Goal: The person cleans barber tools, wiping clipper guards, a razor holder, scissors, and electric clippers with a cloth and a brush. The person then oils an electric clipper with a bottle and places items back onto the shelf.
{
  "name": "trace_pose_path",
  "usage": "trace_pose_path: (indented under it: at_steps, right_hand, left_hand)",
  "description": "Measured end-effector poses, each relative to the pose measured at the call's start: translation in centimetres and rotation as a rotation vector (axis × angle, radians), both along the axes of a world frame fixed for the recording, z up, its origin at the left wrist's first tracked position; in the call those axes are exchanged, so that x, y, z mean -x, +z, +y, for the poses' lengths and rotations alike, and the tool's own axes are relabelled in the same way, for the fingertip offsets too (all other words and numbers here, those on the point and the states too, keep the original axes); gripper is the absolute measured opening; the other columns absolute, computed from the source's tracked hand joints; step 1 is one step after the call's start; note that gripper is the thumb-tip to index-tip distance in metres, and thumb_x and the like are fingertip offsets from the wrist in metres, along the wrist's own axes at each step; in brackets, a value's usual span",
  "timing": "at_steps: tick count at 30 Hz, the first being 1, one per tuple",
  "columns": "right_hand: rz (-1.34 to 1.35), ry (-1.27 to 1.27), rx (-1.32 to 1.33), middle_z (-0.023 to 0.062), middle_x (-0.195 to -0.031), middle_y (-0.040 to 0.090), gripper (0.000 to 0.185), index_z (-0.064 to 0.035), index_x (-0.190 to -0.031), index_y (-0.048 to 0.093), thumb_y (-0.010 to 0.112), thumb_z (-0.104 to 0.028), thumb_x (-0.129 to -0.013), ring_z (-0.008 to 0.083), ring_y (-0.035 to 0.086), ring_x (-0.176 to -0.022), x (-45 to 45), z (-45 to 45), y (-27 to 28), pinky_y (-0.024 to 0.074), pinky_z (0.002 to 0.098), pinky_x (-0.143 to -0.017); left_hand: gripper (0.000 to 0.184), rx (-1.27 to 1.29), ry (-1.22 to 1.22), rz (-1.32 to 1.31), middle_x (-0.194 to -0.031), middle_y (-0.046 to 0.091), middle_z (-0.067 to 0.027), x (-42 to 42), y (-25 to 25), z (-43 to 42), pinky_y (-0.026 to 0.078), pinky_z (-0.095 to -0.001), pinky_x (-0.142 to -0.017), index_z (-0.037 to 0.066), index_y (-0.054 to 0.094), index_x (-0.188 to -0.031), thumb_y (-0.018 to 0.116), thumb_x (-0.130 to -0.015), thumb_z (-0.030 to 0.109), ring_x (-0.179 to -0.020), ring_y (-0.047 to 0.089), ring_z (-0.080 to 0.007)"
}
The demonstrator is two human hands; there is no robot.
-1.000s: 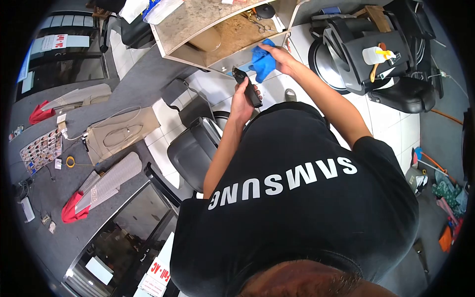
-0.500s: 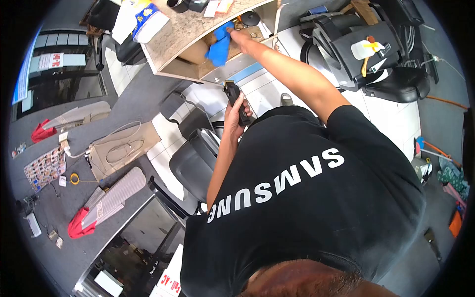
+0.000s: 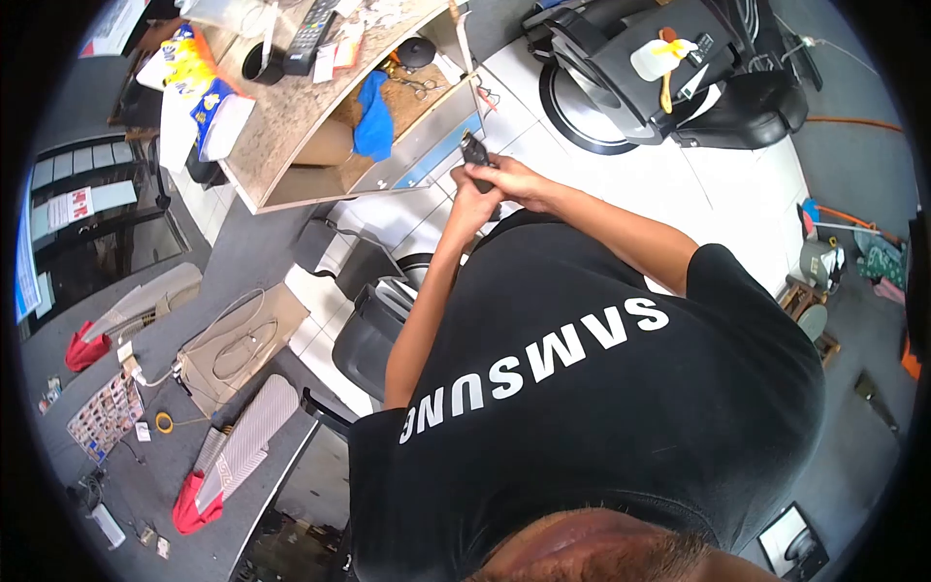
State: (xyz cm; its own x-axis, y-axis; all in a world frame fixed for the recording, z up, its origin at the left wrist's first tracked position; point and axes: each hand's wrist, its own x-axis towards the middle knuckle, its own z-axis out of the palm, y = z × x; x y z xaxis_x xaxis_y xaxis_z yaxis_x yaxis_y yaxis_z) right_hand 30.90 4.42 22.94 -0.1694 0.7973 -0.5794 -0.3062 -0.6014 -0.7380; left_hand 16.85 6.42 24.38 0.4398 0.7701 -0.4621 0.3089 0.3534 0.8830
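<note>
A black hair clipper (image 3: 474, 151) points up and away from my body, its metal blade at the far end. My left hand (image 3: 469, 208) is wrapped round the lower part of its body. From the other side my right hand (image 3: 514, 181) closes on the clipper too, its fingers meeting those of the left. Some of the clipper is hidden behind my fingers. Just beyond it, a blue cloth (image 3: 372, 118) hangs over the edge of an open drawer (image 3: 433, 102) in the counter.
The counter (image 3: 291, 116) bears a remote control (image 3: 312, 37), a black cup (image 3: 263, 64) and a yellow-blue packet (image 3: 194, 82). Scissors (image 3: 419, 87) lie in the drawer. A black barber chair (image 3: 640, 78) stands at upper right, and another dark chair (image 3: 364, 339) at left.
My right hand has left the blue cloth at the drawer and come back to grip the clipper beside my left hand. The view has shifted, with more of the counter top showing.
</note>
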Motion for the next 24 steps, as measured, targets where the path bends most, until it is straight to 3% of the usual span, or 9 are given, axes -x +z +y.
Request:
trace_pose_path:
  at_steps: [2, 4, 5, 8, 10, 12, 14, 15, 24]
  right_hand:
    - [-0.068, -0.103, 0.004, 0.0167, -0.118, 0.067, 0.078, 0.0054, -0.142, 0.048, 0.068, -0.054, -0.096, 0.0227, 0.065, -0.108, -2.6, -0.7, -0.8, 0.0518, 0.038, -0.094]
    - [-0.203, -0.148, -0.105, 0.0149, -0.111, 0.069, 0.074, 0.0056, -0.136, 0.051, 0.066, -0.055, -0.097, 0.0228, 0.07, -0.097, -5.7, -1.7, -2.8, 0.0556, 0.0355, -0.084]
    - [-0.194, -0.214, -0.126, 0.015, -0.108, 0.07, 0.071, 0.005, -0.132, 0.052, 0.066, -0.054, -0.097, 0.0239, 0.072, -0.092, -7.3, -2.2, -2.6, 0.0566, 0.0352, -0.079]
    - [-0.386, -0.373, -0.025, 0.0188, -0.104, 0.071, 0.061, 0.0025, -0.127, 0.053, 0.07, -0.048, -0.096, 0.0259, 0.075, -0.084, -13.5, -3.1, -4.3, 0.0581, 0.0394, -0.072]
    - [-0.851, -0.262, 0.044, 0.0207, -0.099, 0.07, 0.058, 0.0004, -0.129, 0.052, 0.073, -0.041, -0.094, 0.0325, 0.075, -0.087, -19.2, -2.7, -4.7, 0.0572, 0.0449, -0.075]
    - [-1.415, -0.18, -0.192, 0.0224, -0.107, 0.066, 0.057, -0.0004, -0.13, 0.052, 0.073, -0.037, -0.093, 0.0398, 0.07, -0.099, -24.8, -2.5, -7.9, 0.0544, 0.0482, -0.084]
    - [-1.529, -0.174, -0.383, 0.023, -0.118, 0.061, 0.055, -0.0006, -0.13, 0.051, 0.071, -0.035, -0.092, 0.0445, 0.062, -0.112, -28.6, -2.0, -8.4, 0.051, 0.0489, -0.092]
    - [-1.48, -0.118, -0.284, 0.0227, -0.124, 0.056, 0.053, -0.0012, -0.132, 0.051, 0.071, -0.03, -0.092, 0.0426, 0.06, -0.115, -29.9, -1.7, -8.0, 0.0493, 0.049, -0.095]
    - [-1.669, -0.109, -0.445, 0.0238, -0.125, 0.059, 0.058, 0.0014, -0.139, 0.048, 0.072, -0.021, -0.09, 0.0432, 0.056, -0.121, -35.3, 0.9, -11.4, 0.0469, 0.0482, -0.102]
  left_hand:
    - [0.091, -0.146, -0.298, 0.087, -0.114, 0.064, -0.021, -1.4, 0.0, 1.0, 0.057, -0.0334, -0.078, -0.01, 0.024, -0.146, 0.08, -0.088, 0.034, -0.103, 0.067, -0.0252]
    - [0.086, -0.421, -0.51, 0.114, -0.123, 0.065, -0.0199, -2.4, -1.1, 2.0, 0.055, -0.04, -0.09, -0.007, 0.035, -0.148, 0.078, -0.09, 0.04, -0.112, 0.065, -0.0315]
    - [0.075, -0.308, -0.498, 0.063, -0.129, 0.065, -0.0181, -2.9, -0.5, 1.8, 0.052, -0.0446, -0.097, -0.002, 0.048, -0.145, 0.075, -0.093, 0.045, -0.119, 0.062, -0.0353]
    - [0.072, -0.262, -0.454, 0.163, -0.131, 0.064, -0.0203, -3.3, -0.7, 0.3, 0.053, -0.0444, -0.095, 0.0, 0.049, -0.144, 0.072, -0.094, 0.046, -0.118, 0.063, -0.0349]
    - [0.065, -0.209, -0.413, 0.167, -0.13, 0.064, -0.0211, -2.5, -1.4, -0.3, 0.054, -0.0433, -0.093, -0.001, 0.053, -0.141, 0.068, -0.097, 0.044, -0.114, 0.065, -0.0339]
    - [0.063, -0.124, -0.341, 0.168, -0.13, 0.063, -0.0231, -1.7, -3.1, -0.6, 0.055, -0.0423, -0.092, -0.003, 0.053, -0.14, 0.067, -0.097, 0.041, -0.112, 0.067, -0.0347]
    - [0.06, -0.102, -0.318, 0.192, -0.129, 0.064, -0.0225, -1.3, -3.4, -1.0, 0.055, -0.0415, -0.091, -0.002, 0.053, -0.14, 0.065, -0.099, 0.039, -0.111, 0.067, -0.0335]
    - [0.058, -0.088, -0.307, 0.206, -0.129, 0.064, -0.0222, -1.1, -3.5, -1.3, 0.055, -0.0411, -0.091, -0.002, 0.053, -0.14, 0.064, -0.1, 0.039, -0.111, 0.067, -0.0329]
    - [0.055, -0.024, -0.185, 0.206, -0.122, 0.067, -0.0192, -2.5, -4.9, -2.7, 0.055, -0.0399, -0.088, -0.001, 0.053, -0.139, 0.063, -0.101, 0.038, -0.109, 0.068, -0.0306]
